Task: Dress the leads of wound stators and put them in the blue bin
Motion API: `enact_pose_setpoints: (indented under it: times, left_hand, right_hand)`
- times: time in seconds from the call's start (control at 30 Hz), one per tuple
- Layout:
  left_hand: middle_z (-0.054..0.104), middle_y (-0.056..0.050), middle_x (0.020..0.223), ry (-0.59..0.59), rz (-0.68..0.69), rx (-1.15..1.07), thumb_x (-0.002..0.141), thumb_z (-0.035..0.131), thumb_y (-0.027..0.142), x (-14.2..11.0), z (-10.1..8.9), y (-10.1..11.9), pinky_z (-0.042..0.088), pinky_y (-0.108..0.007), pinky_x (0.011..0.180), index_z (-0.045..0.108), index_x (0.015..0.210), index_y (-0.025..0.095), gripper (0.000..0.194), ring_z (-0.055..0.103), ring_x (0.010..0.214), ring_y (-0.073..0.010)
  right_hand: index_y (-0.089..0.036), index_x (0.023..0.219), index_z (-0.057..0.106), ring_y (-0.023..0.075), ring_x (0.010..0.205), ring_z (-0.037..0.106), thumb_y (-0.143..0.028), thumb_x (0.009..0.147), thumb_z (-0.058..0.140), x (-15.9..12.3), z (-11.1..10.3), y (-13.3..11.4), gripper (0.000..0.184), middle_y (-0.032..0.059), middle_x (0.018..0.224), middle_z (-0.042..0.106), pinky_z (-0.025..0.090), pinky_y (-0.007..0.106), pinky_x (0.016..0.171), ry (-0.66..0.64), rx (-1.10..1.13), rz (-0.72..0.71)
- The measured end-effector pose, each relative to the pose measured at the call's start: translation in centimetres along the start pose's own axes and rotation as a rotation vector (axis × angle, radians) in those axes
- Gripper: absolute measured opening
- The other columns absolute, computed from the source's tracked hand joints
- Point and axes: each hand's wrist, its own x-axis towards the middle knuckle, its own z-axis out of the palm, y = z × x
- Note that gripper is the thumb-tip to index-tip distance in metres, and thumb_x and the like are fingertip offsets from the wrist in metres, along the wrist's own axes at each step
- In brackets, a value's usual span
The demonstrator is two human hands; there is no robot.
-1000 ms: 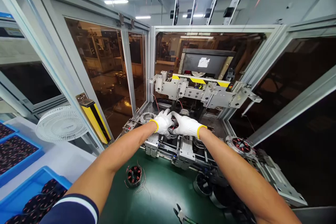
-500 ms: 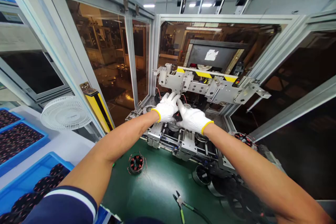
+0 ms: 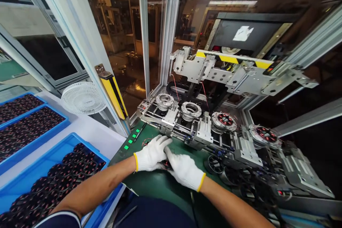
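Observation:
Both my hands wear white knit gloves with yellow cuffs and meet low over the green bench top. My left hand (image 3: 153, 153) and my right hand (image 3: 184, 169) are closed around a dark motor stator (image 3: 167, 164) with red windings, mostly covered by the gloves. Behind my left hand, another wound stator (image 3: 145, 143) with loose copper wires shows in part. In the fixture ahead, two ring-shaped holders (image 3: 165, 102) at the left have open centres. Two more at the right carry wound stators (image 3: 224, 120).
Blue trays (image 3: 72, 136) of black-and-red stators line the left, beside a white fan (image 3: 83, 98). A yellow-and-black guard post (image 3: 113, 96) edges the opening. The silver clamp bar (image 3: 213, 73) spans above the fixture. Metal rings (image 3: 213, 164) lie at the bench's right.
My hands have come back from the fixture to the bench with a stator between them. The left holders are now uncovered. My view has turned downward and left.

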Motion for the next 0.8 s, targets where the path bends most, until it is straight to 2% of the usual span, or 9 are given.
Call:
enact_pose_setpoints:
  times: [0.07, 0.17, 0.3, 0.4, 0.5, 0.6, 0.7, 0.73, 0.8]
  left_hand:
    - [0.041, -0.018, 0.142, 0.001, -0.072, -0.011, 0.071, 0.068, 0.053, -0.8, 1.8, -0.5, 0.029, -0.054, 0.109, 0.062, 0.109, 0.016, 0.053, 0.039, 0.127, -0.0371]
    - [0.049, -0.018, 0.135, 0.018, -0.147, -0.030, 0.074, 0.066, 0.048, -0.9, 2.9, -1.3, 0.033, -0.052, 0.107, 0.052, 0.124, 0.013, 0.063, 0.046, 0.122, -0.0336]
    - [0.052, -0.016, 0.133, 0.004, -0.173, -0.027, 0.077, 0.063, 0.045, 0.1, 3.3, -2.1, 0.034, -0.053, 0.106, 0.049, 0.128, 0.015, 0.060, 0.047, 0.123, -0.0321]
    - [0.052, -0.014, 0.135, -0.021, -0.173, 0.000, 0.079, 0.062, 0.040, 0.4, 2.8, -1.8, 0.033, -0.050, 0.108, 0.052, 0.125, 0.017, 0.053, 0.047, 0.123, -0.0304]
    - [0.054, -0.009, 0.132, -0.077, -0.125, 0.016, 0.077, 0.065, 0.038, 0.8, 0.0, -0.6, 0.037, -0.048, 0.103, 0.060, 0.113, 0.023, 0.039, 0.050, 0.118, -0.0291]
    - [0.057, -0.007, 0.126, -0.055, -0.032, -0.020, 0.080, 0.062, 0.043, 3.3, -5.3, 1.1, 0.041, -0.042, 0.099, 0.057, 0.115, 0.025, 0.039, 0.052, 0.114, -0.0251]
    - [0.060, -0.009, 0.117, 0.016, 0.126, 0.045, 0.086, 0.053, 0.044, 9.6, -10.2, 2.5, 0.038, -0.041, 0.100, 0.056, 0.118, 0.020, 0.040, 0.050, 0.112, -0.0247]
    - [0.061, -0.009, 0.111, 0.036, 0.152, 0.095, 0.086, 0.053, 0.046, 12.4, -11.1, 2.7, 0.038, -0.042, 0.098, 0.057, 0.116, 0.019, 0.041, 0.051, 0.110, -0.0257]
    - [0.059, -0.013, 0.113, 0.079, 0.180, 0.207, 0.076, 0.063, 0.052, 18.3, -11.6, 2.8, 0.034, -0.049, 0.100, 0.059, 0.117, 0.017, 0.054, 0.045, 0.117, -0.0323]
  right_hand:
    - [-0.016, 0.145, 0.027, 0.0268, 0.080, 0.066, -0.027, 0.087, 0.048, 1.1, 1.3, -0.5, 0.063, 0.0124, 0.099, 0.066, 0.047, 0.033, 0.066, 0.009, -0.001, -0.021]
    - [-0.017, 0.142, 0.031, 0.0274, 0.081, 0.065, -0.022, 0.087, 0.044, 2.3, 1.5, -0.7, 0.057, 0.0118, 0.099, 0.066, 0.048, 0.035, 0.068, 0.052, 0.012, 0.030]
    - [-0.018, 0.142, 0.032, 0.0280, 0.082, 0.065, -0.026, 0.087, 0.045, 2.3, 0.2, -0.8, 0.057, 0.0131, 0.104, 0.066, 0.050, 0.036, 0.070, 0.069, 0.060, 0.095]
    - [-0.018, 0.143, 0.033, 0.0280, 0.092, 0.064, -0.033, 0.086, 0.050, 0.0, -1.5, -0.7, 0.061, 0.0147, 0.122, 0.060, 0.050, 0.037, 0.077, 0.156, 0.122, 0.103]
    - [-0.020, 0.146, 0.031, 0.0268, 0.111, 0.058, -0.038, 0.088, 0.048, -4.3, -4.3, 1.3, 0.063, 0.0125, 0.138, 0.049, 0.046, 0.037, 0.092, 0.315, 0.165, 0.123]
    - [-0.018, 0.145, 0.035, 0.0241, 0.119, 0.054, -0.036, 0.090, 0.046, -8.6, -8.1, 6.2, 0.058, 0.0112, 0.136, 0.052, 0.042, 0.035, 0.099, 0.401, 0.142, 0.265]
    - [-0.020, 0.141, 0.041, 0.0300, 0.108, 0.060, -0.039, 0.086, 0.052, -10.5, -12.0, 12.6, 0.059, 0.0116, 0.126, 0.060, 0.047, 0.039, 0.089, 0.324, 0.051, 0.519]
    - [-0.020, 0.140, 0.043, 0.0310, 0.105, 0.061, -0.039, 0.085, 0.054, -10.6, -13.0, 14.5, 0.059, 0.0119, 0.122, 0.062, 0.048, 0.039, 0.086, 0.295, 0.037, 0.568]
    - [-0.019, 0.136, 0.047, 0.0299, 0.102, 0.062, -0.039, 0.084, 0.055, -10.2, -14.3, 17.4, 0.057, 0.0117, 0.115, 0.065, 0.047, 0.035, 0.082, 0.256, 0.047, 0.604]
